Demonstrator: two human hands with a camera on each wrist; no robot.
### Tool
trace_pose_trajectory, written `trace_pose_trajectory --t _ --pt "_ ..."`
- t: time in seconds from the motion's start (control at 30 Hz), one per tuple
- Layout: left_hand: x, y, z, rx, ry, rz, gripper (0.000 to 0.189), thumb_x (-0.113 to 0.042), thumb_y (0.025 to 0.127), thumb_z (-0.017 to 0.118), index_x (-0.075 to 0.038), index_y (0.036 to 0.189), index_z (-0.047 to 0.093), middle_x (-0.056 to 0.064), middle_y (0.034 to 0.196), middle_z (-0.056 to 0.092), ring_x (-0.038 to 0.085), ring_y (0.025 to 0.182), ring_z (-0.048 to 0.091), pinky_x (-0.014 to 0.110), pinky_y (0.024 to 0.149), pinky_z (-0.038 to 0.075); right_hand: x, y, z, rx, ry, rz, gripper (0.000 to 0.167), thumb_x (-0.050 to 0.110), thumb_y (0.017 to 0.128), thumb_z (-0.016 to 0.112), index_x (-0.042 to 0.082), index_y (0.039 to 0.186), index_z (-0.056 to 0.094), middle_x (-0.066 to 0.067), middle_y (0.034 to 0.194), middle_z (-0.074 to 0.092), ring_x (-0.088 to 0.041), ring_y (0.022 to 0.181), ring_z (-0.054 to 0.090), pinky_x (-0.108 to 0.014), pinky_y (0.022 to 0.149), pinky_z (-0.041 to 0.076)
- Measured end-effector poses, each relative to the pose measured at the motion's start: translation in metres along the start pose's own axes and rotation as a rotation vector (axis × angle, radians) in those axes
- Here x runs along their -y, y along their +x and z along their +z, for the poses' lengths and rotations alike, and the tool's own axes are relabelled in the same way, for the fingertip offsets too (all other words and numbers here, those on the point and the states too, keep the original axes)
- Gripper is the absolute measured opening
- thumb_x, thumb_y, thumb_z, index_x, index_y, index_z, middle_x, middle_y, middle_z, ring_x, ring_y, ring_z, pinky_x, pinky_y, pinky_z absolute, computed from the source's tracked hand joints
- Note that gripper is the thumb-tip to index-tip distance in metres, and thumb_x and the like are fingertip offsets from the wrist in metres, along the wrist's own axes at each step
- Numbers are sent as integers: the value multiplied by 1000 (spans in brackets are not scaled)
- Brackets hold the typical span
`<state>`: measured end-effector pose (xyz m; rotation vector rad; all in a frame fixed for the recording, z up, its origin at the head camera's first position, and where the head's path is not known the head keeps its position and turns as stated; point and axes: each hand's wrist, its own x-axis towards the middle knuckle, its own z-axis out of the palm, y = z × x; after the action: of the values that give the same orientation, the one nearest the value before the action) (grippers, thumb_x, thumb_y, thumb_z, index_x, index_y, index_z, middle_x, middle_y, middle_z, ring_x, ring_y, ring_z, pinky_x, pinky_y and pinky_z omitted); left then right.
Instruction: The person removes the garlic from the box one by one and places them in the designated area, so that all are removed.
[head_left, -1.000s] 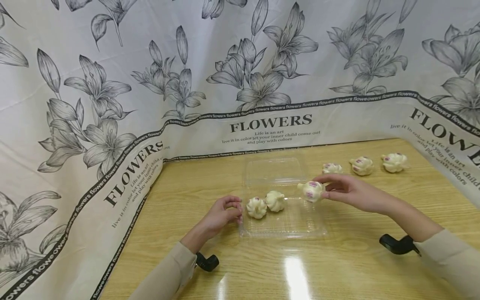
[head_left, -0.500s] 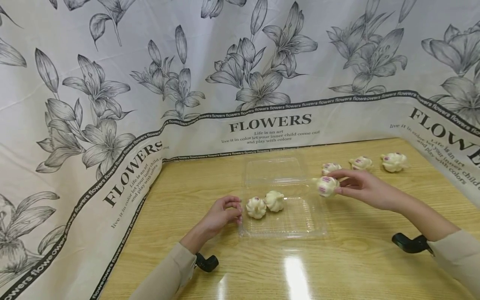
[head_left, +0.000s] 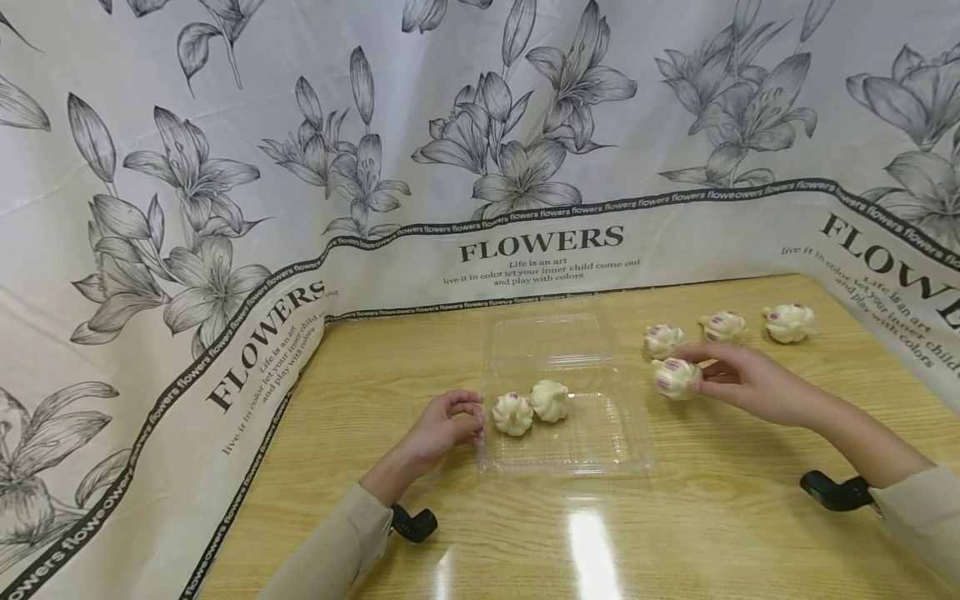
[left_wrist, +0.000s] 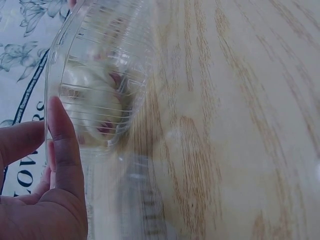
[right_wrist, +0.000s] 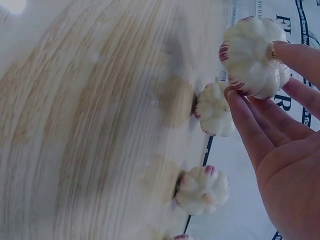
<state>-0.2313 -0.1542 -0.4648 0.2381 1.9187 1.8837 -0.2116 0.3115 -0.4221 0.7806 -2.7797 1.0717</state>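
Observation:
My right hand (head_left: pixel 738 379) holds a garlic bulb (head_left: pixel 675 379) by the fingertips, just to the right of the clear plastic container (head_left: pixel 600 437). In the right wrist view this bulb (right_wrist: pixel 252 57) shows purple streaks, and the thumb and fingers pinch it. My left hand (head_left: pixel 442 429) pinches the container's left rim; the left wrist view shows a thumb and finger (left_wrist: pixel 65 145) on the clear edge. Two garlic bulbs, one at the left (head_left: pixel 513 414) and one beside it (head_left: pixel 550 402), sit in the left part of the container. Its hinged lid (head_left: pixel 547 337) lies folded back behind it.
Three more garlic bulbs stand in a row at the back right: a near one (head_left: pixel 664 340), a middle one (head_left: pixel 723 326) and a far-right one (head_left: pixel 789 323). A flower-printed cloth (head_left: pixel 540 258) hangs along the back and sides of the wooden table (head_left: pixel 510 533).
My right hand has carried its garlic bulb rightward, from over the container's right part to beyond its right edge. The left hand stays on the rim.

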Motion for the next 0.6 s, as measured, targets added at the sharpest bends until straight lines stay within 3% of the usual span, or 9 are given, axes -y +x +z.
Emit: trace_pose_trajectory --t 0.23,0.5,0.6 --pt "0 0 0 -2 -3 -4 43 7 98 55 14 139 41 9 102 56 18 81 63 27 72 58 -9 -6 -2 -24 -60 -1 39 7 95 72 1 133 63 -21 126 66 -2 101 64 -34 82 62" --pt "0 0 0 -2 0 -1 43 7 99 55 14 139 40 9 102 56 18 80 63 28 72 58 -21 -8 0 -31 -99 13 38 8 93 75 1 129 65 -21 121 68 -5 96 66 -36 79 62" --pt "1 1 0 -1 -1 -2 43 7 99 56 13 139 40 9 102 56 18 81 63 28 72 58 -26 -8 4 -32 -106 -6 37 4 91 76 -1 126 66 -21 119 69 -12 93 69 -37 77 62"
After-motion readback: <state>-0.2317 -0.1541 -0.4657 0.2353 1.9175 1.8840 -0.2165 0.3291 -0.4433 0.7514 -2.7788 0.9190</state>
